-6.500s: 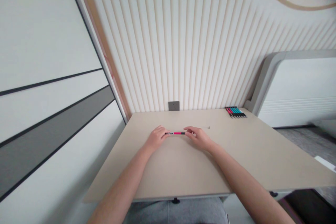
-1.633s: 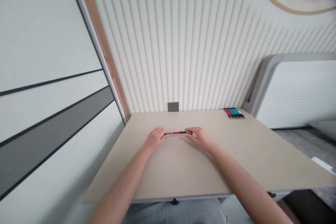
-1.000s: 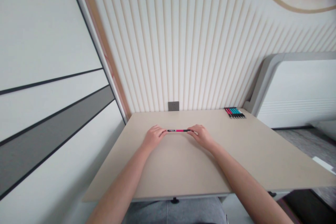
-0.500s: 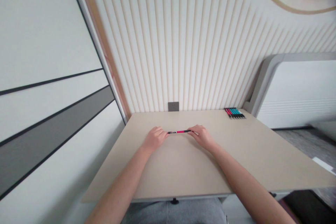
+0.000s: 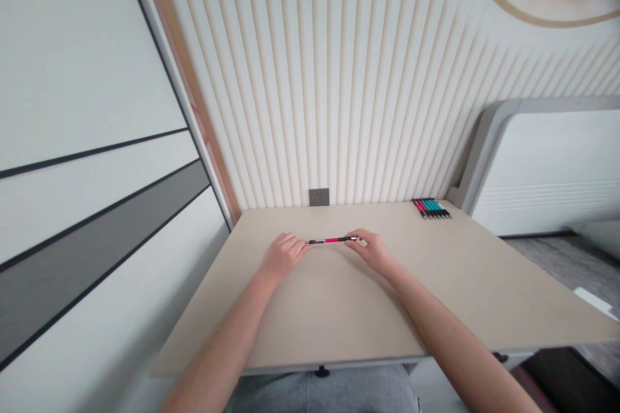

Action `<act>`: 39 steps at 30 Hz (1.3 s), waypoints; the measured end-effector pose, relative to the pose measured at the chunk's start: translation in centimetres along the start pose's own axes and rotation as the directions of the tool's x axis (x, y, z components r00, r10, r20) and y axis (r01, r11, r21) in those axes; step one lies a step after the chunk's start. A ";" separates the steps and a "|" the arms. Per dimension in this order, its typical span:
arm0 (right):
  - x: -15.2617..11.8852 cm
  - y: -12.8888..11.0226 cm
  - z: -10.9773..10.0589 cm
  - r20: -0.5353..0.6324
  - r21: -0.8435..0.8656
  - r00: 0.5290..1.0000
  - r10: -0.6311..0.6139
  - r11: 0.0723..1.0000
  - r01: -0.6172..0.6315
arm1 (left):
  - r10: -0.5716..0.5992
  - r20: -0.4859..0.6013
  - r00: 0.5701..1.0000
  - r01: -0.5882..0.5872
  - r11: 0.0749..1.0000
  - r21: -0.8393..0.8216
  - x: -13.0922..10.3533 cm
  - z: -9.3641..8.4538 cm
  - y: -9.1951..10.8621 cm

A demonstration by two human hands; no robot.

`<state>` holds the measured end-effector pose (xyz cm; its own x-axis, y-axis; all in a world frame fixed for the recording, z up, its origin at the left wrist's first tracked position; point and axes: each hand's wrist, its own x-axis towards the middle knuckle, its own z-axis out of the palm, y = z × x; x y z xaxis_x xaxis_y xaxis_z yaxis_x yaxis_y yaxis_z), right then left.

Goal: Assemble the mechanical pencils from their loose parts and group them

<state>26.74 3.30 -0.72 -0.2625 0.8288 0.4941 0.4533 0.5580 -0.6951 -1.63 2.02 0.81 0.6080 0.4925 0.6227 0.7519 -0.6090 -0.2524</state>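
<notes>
A slim pen (image 5: 332, 241) with a pink middle and black ends is held level between my two hands, just above the table. My left hand (image 5: 285, 253) pinches its left end, and the fingers cover the tip. At the other end, my right hand (image 5: 369, 249) grips the black part between thumb and fingers, with a pale bit of the end showing among them.
On the beige table (image 5: 334, 316), a row of pink and teal pens (image 5: 431, 208) lies at the back right corner. A dark wall socket (image 5: 319, 197) sits behind the table. To the left rises a white cabinet (image 5: 97, 206); a pale headboard (image 5: 547, 168) stands at right.
The fingers of my right hand have shifted slightly on the pen, and more of its right end shows. My left hand keeps its pinch. The view has moved a little.
</notes>
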 end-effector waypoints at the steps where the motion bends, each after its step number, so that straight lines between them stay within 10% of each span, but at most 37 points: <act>1: 0.0 -0.1 0.0 0.006 0.019 1.000 0.015 1.000 -0.015 | 0.003 0.001 1.000 -0.003 1.000 -0.004 0.0 0.0 0.0; 39: -0.3 -0.3 0.8 0.155 -0.007 0.985 0.072 0.997 -0.072 | -0.038 0.085 0.996 0.054 0.980 -0.193 -0.5 1.4 -0.9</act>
<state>26.05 2.91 -1.09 -0.3579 0.8634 0.3555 0.4771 0.4964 -0.7252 -2.25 3.18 -0.33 0.5984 0.5667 0.5664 0.7203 -0.6900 -0.0705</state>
